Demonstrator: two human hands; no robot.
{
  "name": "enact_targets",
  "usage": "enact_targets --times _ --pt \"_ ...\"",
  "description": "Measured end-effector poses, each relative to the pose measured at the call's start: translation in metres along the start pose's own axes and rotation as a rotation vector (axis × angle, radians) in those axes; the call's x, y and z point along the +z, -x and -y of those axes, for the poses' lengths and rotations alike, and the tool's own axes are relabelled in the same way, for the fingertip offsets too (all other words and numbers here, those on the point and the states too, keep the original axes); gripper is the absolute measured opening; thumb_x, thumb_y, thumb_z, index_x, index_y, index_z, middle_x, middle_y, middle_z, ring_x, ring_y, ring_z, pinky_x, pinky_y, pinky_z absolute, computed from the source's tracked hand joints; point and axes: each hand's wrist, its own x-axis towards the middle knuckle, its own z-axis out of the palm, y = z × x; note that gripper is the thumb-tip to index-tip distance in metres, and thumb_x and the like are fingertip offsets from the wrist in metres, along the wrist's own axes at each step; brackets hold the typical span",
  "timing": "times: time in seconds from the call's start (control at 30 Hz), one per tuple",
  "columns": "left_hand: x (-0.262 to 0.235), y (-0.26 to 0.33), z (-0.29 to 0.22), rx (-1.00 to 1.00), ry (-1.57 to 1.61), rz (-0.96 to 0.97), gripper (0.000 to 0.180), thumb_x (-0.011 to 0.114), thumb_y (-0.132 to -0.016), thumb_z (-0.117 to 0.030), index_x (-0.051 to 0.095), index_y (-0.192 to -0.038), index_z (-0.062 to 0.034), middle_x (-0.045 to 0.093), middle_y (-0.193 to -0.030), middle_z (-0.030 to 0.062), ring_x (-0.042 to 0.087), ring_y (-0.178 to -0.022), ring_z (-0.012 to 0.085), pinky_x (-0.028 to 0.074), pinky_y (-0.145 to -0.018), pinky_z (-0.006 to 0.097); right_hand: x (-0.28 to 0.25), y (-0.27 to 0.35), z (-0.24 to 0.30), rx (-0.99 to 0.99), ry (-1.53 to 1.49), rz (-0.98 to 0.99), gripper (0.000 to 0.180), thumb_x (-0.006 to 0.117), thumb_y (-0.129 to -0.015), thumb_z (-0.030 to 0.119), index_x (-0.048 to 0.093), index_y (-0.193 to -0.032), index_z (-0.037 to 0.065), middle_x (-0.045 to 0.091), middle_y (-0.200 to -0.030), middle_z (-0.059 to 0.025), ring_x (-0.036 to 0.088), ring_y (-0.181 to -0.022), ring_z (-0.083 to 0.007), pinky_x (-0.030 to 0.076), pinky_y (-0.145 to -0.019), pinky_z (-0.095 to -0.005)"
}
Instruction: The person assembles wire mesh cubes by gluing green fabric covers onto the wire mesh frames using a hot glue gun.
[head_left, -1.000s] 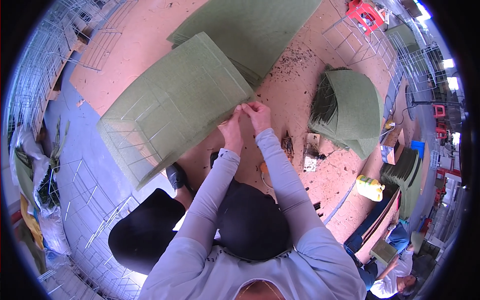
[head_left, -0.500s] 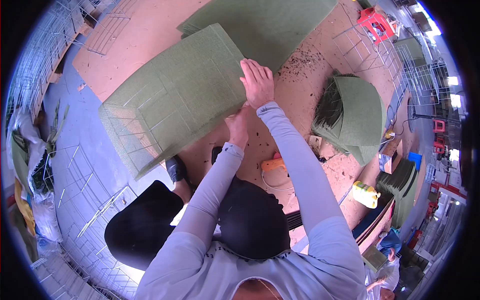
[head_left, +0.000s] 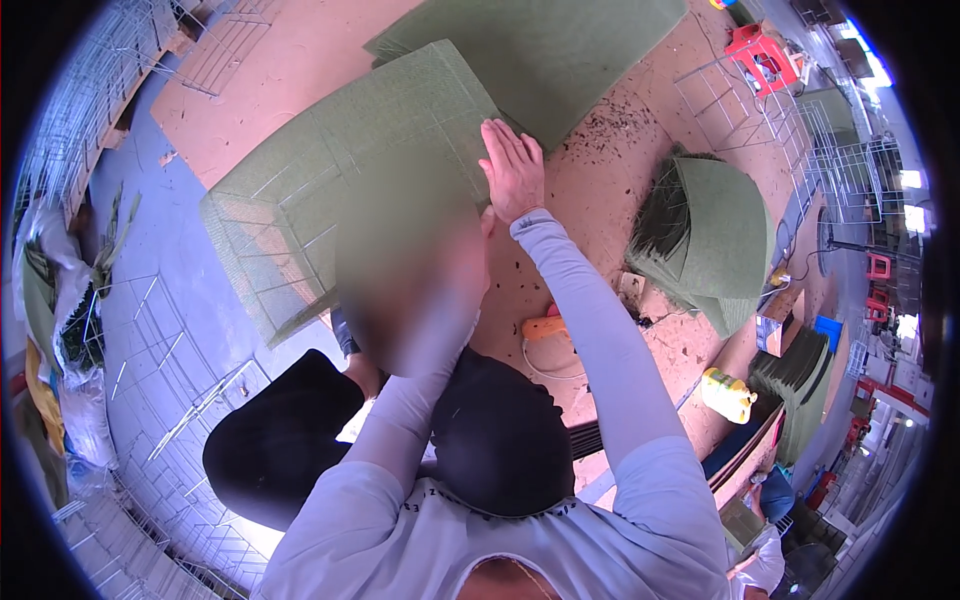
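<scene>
A wire frame [head_left: 312, 237] wrapped in green woven mesh sheet [head_left: 400, 110] lies tilted in front of me. My right hand [head_left: 515, 170] rests against the mesh at the frame's right end, its fingers stretched out and nearly flat. Just below it is my left hand [head_left: 472, 245], close to the near right corner of the wrapped frame. A blurred patch covers most of that hand and the middle of the mesh, so its fingers cannot be made out. Beyond the frame, a large green mesh sheet [head_left: 540, 60] is spread on the board.
Stacked green mesh sheets [head_left: 725, 230] lie at the right. An orange tool [head_left: 545, 328] with a cord sits near my right forearm. Further right are a yellow packet [head_left: 728, 395] and a red stool [head_left: 762, 62]. Wire grids [head_left: 160, 345] stand on the left; another person [head_left: 765, 560] is at lower right.
My right hand stays at the mesh edge, with its fingers a little straighter. The frame has shifted only slightly. A blur now hides most of my left hand.
</scene>
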Motion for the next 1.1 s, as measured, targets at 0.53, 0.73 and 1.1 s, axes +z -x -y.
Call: enact_targets --times 0.53,0.73,1.1 --pt "0.001 0.0 -0.004 0.182 -0.029 -0.023 0.011 0.068 -0.082 -0.003 0.058 -0.082 -0.0079 0.055 -0.075 -0.0039 0.046 -0.062 0.0054 0.037 -0.054 0.022 -0.003 -0.002 -0.005 -0.016 0.078 0.001 0.056 0.061 -0.084 0.021 0.042 -0.134 0.008 0.05 -0.134 -0.0056 0.043 -0.127 -0.0194 0.027 -0.104 -0.0454" --pt "-0.008 -0.002 -0.006 0.162 -0.063 0.004 0.009 0.066 -0.084 -0.005 0.06 -0.077 -0.0073 0.055 -0.071 -0.0038 0.046 -0.061 0.0057 0.036 -0.053 0.023 -0.01 -0.006 0.02 -0.094 0.004 0.063 0.053 0.056 -0.086 0.016 0.039 -0.136 0.005 0.045 -0.138 -0.0083 0.038 -0.13 -0.0215 0.027 -0.107 -0.0408" --pt "-0.014 0.017 -0.028 0.113 -0.101 0.015 0.012 0.066 -0.086 -0.013 0.058 -0.082 -0.0042 0.056 -0.07 -0.0016 0.049 -0.057 0.0063 0.037 -0.049 0.022 0.0 -0.011 0.021 -0.038 -0.082 0.012 0.052 0.056 -0.086 0.015 0.041 -0.135 0.005 0.05 -0.133 -0.0103 0.046 -0.124 -0.025 0.038 -0.101 -0.0378"
